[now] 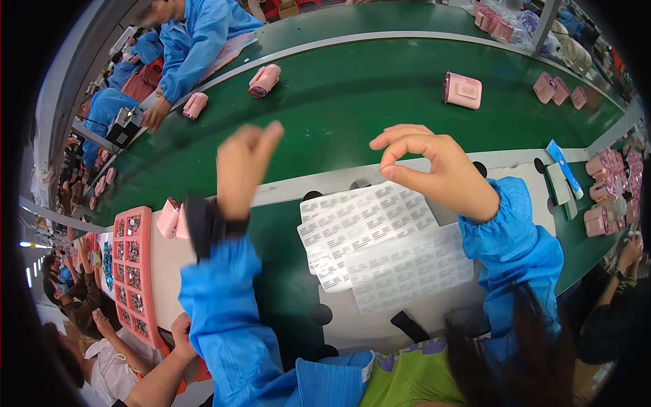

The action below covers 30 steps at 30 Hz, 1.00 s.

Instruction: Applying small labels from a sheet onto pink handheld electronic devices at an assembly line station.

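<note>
My left hand [243,166] is raised over the near edge of the green belt, a dark band round its wrist. Motion smears its fingers, so what they hold, if anything, does not show. My right hand [441,163] hovers above the label sheets [369,227], thumb and index fingertip pinched together. Anything between those tips is too small to make out. Rows of small printed labels cover the white sheets, which overlap on a pale board. Beyond my hands, a pink device [463,91] lies on the green belt [366,88].
Pink devices [264,81] sit farther along the belt, near a co-worker's hand [157,114]. At left is a pink compartment tray [133,271] of small shiny parts. A blue tube [564,169] and a cluster of pink devices [607,190] are at right.
</note>
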{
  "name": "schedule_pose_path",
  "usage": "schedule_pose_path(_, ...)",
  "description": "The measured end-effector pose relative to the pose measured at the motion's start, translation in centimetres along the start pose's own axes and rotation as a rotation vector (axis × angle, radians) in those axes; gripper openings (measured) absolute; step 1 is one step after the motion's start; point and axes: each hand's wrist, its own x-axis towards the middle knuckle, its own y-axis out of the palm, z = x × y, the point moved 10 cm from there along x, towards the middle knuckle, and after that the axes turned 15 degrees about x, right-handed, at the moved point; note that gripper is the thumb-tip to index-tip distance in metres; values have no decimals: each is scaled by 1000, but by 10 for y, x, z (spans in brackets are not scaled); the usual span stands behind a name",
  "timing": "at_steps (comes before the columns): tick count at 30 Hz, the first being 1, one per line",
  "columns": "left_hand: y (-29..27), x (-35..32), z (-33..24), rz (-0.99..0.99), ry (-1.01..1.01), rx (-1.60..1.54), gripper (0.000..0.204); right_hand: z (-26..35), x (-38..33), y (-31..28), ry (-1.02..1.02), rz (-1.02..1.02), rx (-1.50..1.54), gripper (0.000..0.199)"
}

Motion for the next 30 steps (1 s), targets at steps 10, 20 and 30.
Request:
schedule_pose_path(10,116,168,129,-586,160,763,79,25,4,-8,-83,10,-16,4)
schedule_pose_path(20,107,73,-10,392,-246,-1314,43,17,2,-35,-145,-299,176,21)
schedule_pose_path(30,41,-102,-107,629,-292,-1475,39,41,-24,-5,15,-127,692,14)
